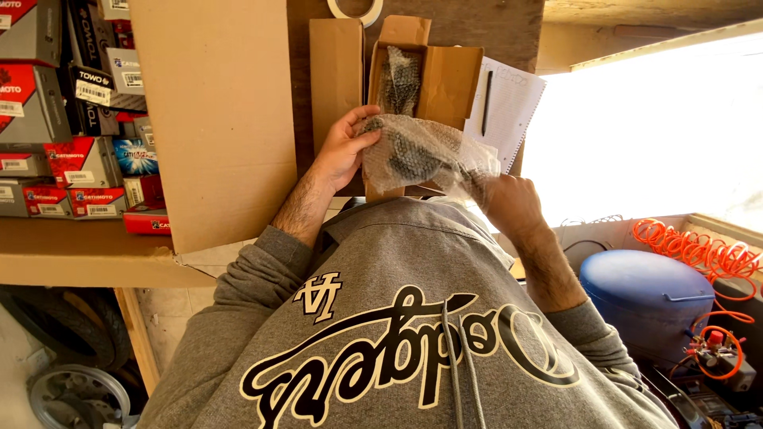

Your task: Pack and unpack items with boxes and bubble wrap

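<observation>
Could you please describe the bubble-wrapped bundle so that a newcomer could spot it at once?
Above the grey sweatshirt, in front of the open carton, the left hand and right hand hold the bundle. Unlike the second wrapped piece inside the carton, it is out, with dark metal showing through.

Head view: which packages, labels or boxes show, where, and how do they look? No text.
Bubble-wrap packet: centre, held by left hand and right hand; clear wrap over a dark part.
Open carton: behind the packet, brown, flaps up, another wrapped part inside.
Stacked boxes: left shelf, small, red, grey and black with white stickers.
Large cardboard sheet: plain brown.
Spiral notepad: right of the carton, white.
</observation>
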